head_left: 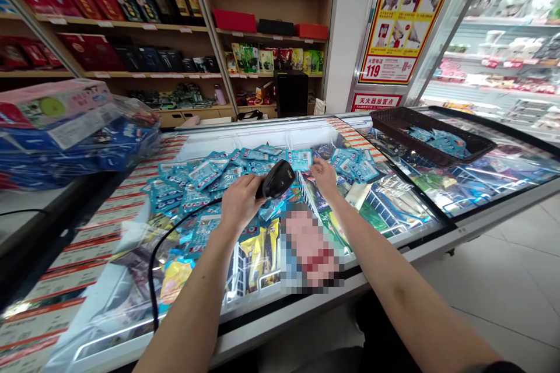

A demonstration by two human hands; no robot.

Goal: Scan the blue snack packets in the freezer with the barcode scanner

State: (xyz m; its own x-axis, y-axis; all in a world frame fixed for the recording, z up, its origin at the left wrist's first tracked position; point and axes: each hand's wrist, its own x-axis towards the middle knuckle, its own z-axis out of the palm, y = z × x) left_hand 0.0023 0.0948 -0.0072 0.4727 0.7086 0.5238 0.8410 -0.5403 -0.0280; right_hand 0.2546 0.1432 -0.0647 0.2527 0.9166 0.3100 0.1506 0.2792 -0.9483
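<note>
My left hand [243, 201] is closed around a black barcode scanner [279, 179], whose head points to the right. A black cable trails from it down to the left. Between the fingertips of my right hand [324, 176] is pinched one small blue packet [300, 159], held just beyond the scanner head. A large loose heap of similar blue packets [205, 173] lies on the glass freezer lid left of and behind my left hand. A smaller pile of blue packets [356, 164] lies to the right of my right hand.
A brown plastic basket [394, 122] with more blue packets stands on the freezer at the right. Wrapped boxes [65, 128] sit at the left. A blurred-out object [310, 247] lies near the freezer's front edge. Shelves with bottles and boxes [131, 3] line the back.
</note>
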